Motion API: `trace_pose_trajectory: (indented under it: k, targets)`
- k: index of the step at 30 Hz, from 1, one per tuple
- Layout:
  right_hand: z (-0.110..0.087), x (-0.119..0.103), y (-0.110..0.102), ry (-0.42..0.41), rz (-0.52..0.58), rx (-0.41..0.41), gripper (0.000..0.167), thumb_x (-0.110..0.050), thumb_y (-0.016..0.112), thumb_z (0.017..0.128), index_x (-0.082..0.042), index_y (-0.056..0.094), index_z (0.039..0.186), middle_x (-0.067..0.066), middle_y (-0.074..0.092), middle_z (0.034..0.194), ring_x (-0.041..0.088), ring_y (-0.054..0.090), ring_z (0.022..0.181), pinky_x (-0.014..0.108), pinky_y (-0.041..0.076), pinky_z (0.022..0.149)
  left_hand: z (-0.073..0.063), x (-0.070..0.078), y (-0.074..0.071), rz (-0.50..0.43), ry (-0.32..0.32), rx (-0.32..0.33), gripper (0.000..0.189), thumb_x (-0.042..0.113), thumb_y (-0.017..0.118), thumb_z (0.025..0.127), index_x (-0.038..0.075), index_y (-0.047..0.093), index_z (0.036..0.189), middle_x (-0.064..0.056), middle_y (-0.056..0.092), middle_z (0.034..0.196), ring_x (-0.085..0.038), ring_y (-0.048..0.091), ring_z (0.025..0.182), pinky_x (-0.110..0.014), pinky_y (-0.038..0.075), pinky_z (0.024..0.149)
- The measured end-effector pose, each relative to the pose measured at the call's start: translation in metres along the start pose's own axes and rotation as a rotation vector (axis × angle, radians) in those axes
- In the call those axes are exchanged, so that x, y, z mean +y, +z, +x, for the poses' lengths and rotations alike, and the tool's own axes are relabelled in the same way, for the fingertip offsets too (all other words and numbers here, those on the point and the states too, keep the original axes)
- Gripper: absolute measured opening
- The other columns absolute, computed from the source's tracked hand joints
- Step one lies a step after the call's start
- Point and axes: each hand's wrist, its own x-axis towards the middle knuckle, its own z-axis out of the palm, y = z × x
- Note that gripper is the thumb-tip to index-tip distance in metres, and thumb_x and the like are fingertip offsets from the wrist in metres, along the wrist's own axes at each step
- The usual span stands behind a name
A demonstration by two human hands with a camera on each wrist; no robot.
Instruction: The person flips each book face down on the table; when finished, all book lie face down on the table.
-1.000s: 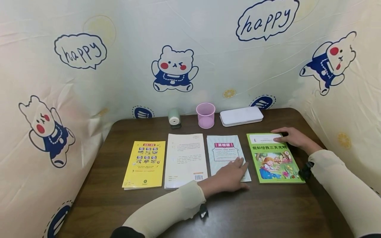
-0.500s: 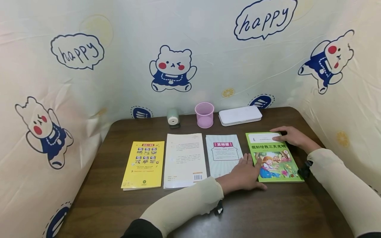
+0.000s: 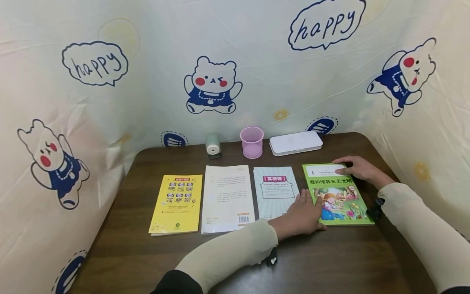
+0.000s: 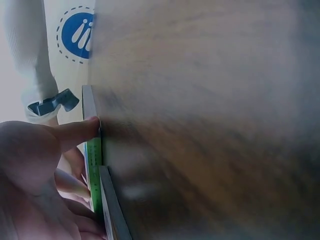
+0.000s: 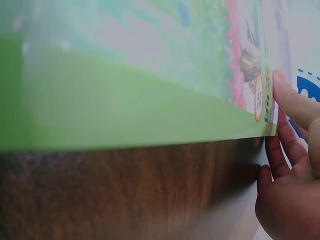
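A green picture-covered book (image 3: 343, 204) lies flat at the right of a row on the table. My left hand (image 3: 302, 214) lies over the gap beside it, fingers along its left side and over the light blue book (image 3: 273, 179). In the left wrist view the straight left thumb (image 4: 80, 132) reaches the lower edge of the green book (image 4: 94, 160). My right hand (image 3: 359, 168) holds the upper right corner of the green book, thumb on the cover. The right wrist view shows its fingers (image 5: 287, 145) along the outer edge of the cover (image 5: 125, 110).
A yellow book (image 3: 177, 204) and a larger white book (image 3: 227, 200) continue the row leftward. Behind stand a small pale green cylinder (image 3: 212, 143), a pink cup (image 3: 251, 143) and a flat white case (image 3: 295, 143). A printed cloth (image 3: 154, 94) surrounds the brown table (image 3: 121, 249).
My left hand has slid right from the light blue book to the left side of the green book. The right hand stays at the green book's upper corner.
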Motion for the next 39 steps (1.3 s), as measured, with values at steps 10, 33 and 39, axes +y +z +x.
trace_pose_trajectory:
  k: [10, 33, 39]
  targets:
    - [0.001, -0.002, 0.000, 0.006, 0.000, -0.008, 0.060, -0.038, 0.071, 0.098, -0.003, 0.056, 0.145, 0.034, 0.041, 0.152, 0.052, 0.035, 0.136, 0.075, 0.024, 0.111, -0.002, 0.000, -0.005, -0.174, -0.008, 0.039, 0.088, 0.063, 0.067, 0.092, 0.023, 0.033, 0.163, -0.019, 0.024, 0.169, -0.031, 0.019, 0.157, -0.034, 0.027, 0.124]
    - [-0.002, -0.010, 0.001, -0.040, -0.008, -0.022, 0.056, -0.032, 0.071, 0.099, 0.000, 0.057, 0.143, 0.033, 0.052, 0.144, 0.048, 0.046, 0.127, 0.071, 0.033, 0.107, -0.019, 0.000, -0.018, -0.570, 0.099, 0.210, 0.088, 0.044, 0.071, 0.097, 0.014, 0.024, 0.165, -0.019, 0.000, 0.172, -0.020, 0.026, 0.154, -0.023, 0.038, 0.115]
    - [-0.005, -0.018, 0.002, -0.050, -0.015, -0.034, 0.059, -0.037, 0.066, 0.101, 0.000, 0.055, 0.146, 0.032, 0.054, 0.143, 0.046, 0.050, 0.124, 0.069, 0.036, 0.106, -0.021, -0.004, -0.015, -0.562, 0.129, 0.253, 0.084, 0.044, 0.071, 0.097, 0.013, 0.029, 0.164, -0.019, 0.000, 0.172, -0.021, 0.027, 0.154, -0.024, 0.038, 0.116]
